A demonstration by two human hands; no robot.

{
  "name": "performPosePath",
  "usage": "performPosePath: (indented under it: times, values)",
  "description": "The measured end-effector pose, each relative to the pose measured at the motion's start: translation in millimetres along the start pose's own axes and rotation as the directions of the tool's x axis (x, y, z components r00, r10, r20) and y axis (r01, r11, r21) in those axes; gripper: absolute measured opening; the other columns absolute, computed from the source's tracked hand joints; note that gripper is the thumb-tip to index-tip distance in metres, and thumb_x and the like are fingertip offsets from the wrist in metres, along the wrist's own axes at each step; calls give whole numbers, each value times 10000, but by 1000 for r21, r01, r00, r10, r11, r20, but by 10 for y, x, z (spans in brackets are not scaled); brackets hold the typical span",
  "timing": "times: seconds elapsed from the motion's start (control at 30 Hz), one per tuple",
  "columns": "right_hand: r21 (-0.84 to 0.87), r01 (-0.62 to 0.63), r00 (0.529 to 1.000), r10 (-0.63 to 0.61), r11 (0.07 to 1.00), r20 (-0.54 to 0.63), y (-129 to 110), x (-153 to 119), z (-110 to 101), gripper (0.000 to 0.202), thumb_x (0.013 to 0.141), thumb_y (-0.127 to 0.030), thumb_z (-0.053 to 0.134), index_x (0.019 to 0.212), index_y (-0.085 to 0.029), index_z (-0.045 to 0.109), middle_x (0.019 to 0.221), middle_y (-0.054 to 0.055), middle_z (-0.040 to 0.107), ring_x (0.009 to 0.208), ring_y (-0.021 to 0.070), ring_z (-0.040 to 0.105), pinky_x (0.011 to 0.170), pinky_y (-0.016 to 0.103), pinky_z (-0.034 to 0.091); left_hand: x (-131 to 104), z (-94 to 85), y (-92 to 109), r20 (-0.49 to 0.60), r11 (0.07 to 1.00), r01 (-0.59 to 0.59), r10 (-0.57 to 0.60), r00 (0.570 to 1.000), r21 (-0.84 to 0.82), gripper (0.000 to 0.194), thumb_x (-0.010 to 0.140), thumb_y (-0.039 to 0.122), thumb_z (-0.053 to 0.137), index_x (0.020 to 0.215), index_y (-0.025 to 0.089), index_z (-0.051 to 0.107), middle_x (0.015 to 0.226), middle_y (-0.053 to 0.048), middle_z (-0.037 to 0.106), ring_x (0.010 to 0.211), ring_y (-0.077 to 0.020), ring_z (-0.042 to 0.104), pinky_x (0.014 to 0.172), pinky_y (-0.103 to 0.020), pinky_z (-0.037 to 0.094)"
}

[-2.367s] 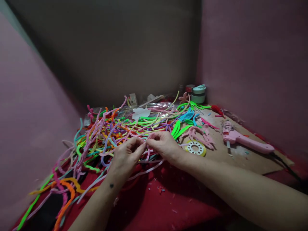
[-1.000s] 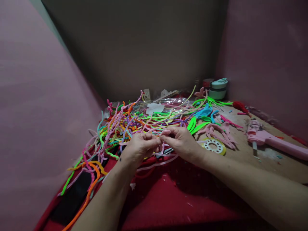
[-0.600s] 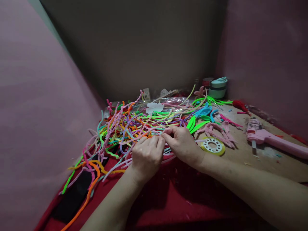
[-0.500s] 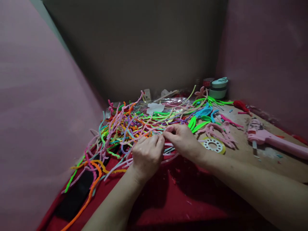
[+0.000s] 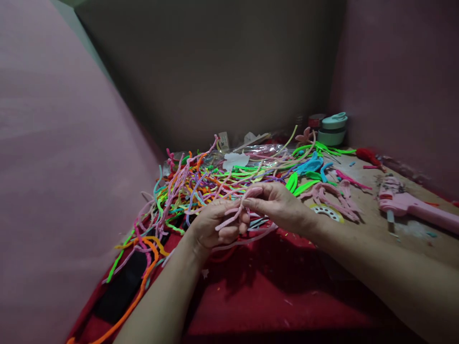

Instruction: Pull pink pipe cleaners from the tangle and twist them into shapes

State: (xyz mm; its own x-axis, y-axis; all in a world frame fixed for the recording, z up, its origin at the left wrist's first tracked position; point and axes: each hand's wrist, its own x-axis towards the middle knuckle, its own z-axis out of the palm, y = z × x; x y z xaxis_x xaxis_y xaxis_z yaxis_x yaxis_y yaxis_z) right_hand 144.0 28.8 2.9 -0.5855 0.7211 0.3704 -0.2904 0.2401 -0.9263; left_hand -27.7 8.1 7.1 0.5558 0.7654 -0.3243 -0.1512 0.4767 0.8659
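Pink pipe cleaners (image 5: 226,222), bent and joined near their middle, are held between my two hands in front of the pile. My left hand (image 5: 214,223) is turned partly palm up, its fingers curled round the lower ends. My right hand (image 5: 278,204) pinches the upper part, where a loop stands up between thumb and forefinger. Just beyond them spreads a tangled heap of pipe cleaners (image 5: 179,179) in many colours. Several pale strands hang below my hands.
A pink hot glue gun (image 5: 412,204) lies at the right, near a yellow tape roll (image 5: 328,213). Bent pink pieces (image 5: 324,195) and green leaf shapes (image 5: 292,182) lie beside my right hand. A mint container (image 5: 333,130) stands at the back; a black flat object (image 5: 120,289) lies front left.
My left hand has rolled over from knuckles up to partly palm up, bringing the pink pipe cleaners into sight. The whole view has shifted slightly.
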Motion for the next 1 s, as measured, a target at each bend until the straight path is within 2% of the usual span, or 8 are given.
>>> performPosePath:
  times: [0.23, 0.37, 0.47, 0.53, 0.6, 0.7, 0.9, 1.0]
  values:
    - [-69, 89, 995, -91, 994, -36, -44, -8, 8, 130, 779, -192, 545, 666, -135, 578, 587, -7, 586, 559, 89, 549, 572, 224, 445, 1, 58, -76, 232, 985, -8, 48, 971, -173, 410, 841, 384, 398, 750, 66, 640, 603, -134, 664, 221, -16, 268, 218, -130, 218]
    - [-237, 122, 981, -153, 964, -119, -37, 0, -8, 107, 759, -169, 538, 672, -128, 586, 641, 5, 572, 612, 99, 530, 596, 233, 433, -27, 145, -62, 145, 981, -94, 119, 982, -167, 296, 854, 338, 408, 683, 136, 538, 487, -10, 562, 231, 1, 157, 233, -118, 170]
    - [-385, 118, 965, -197, 915, -175, -5, 12, -19, 99, 730, -139, 533, 640, -138, 576, 616, -13, 533, 594, 90, 479, 580, 224, 399, -48, 219, -45, -54, 983, -144, 151, 987, 115, 276, 838, 373, 453, 656, 167, 470, 432, 74, 393, 273, -11, 116, 256, -135, 140]
    - [-391, 63, 965, -157, 918, -212, 16, 25, -20, 105, 718, -139, 526, 625, -141, 574, 602, -17, 527, 583, 88, 468, 567, 220, 384, -48, 254, -47, -193, 848, -196, 325, 926, 492, 281, 820, 366, 489, 628, 162, 461, 470, 66, 370, 334, -23, 206, 312, -141, 182]
    - [-322, -33, 965, -54, 946, -257, 33, 42, -19, 110, 710, -158, 525, 618, -137, 581, 574, -21, 522, 560, 86, 463, 547, 218, 373, -34, 271, -60, -191, 539, -196, 578, 793, 819, 253, 800, 299, 522, 601, 151, 475, 515, 47, 377, 437, -41, 298, 406, -152, 255]
    - [-199, -128, 961, 72, 972, -266, 54, 67, -27, 134, 704, -196, 534, 597, -131, 584, 502, -43, 466, 494, 69, 411, 507, 211, 347, -9, 279, -80, -97, 251, -128, 721, 686, 959, 189, 788, 230, 519, 618, 147, 513, 553, 37, 396, 514, -57, 333, 491, -174, 295]
    - [-128, -31, 980, 5, 991, -201, 120, 71, -59, 119, 689, -250, 596, 646, -140, 588, 628, -13, 546, 593, 93, 484, 564, 226, 390, -10, 312, -70, -305, 762, -129, 400, 865, 634, 179, 807, 329, 502, 755, 163, 546, 478, 80, 366, 342, -27, 263, 335, -155, 208]
    - [-275, -25, 975, -37, 961, -218, 143, 48, -54, 131, 715, -229, 577, 613, -147, 560, 592, -17, 521, 568, 92, 460, 551, 227, 369, -11, 315, -79, -304, 887, -132, 287, 908, 442, 177, 774, 337, 555, 771, 161, 546, 519, 64, 462, 305, -21, 306, 286, -139, 222]
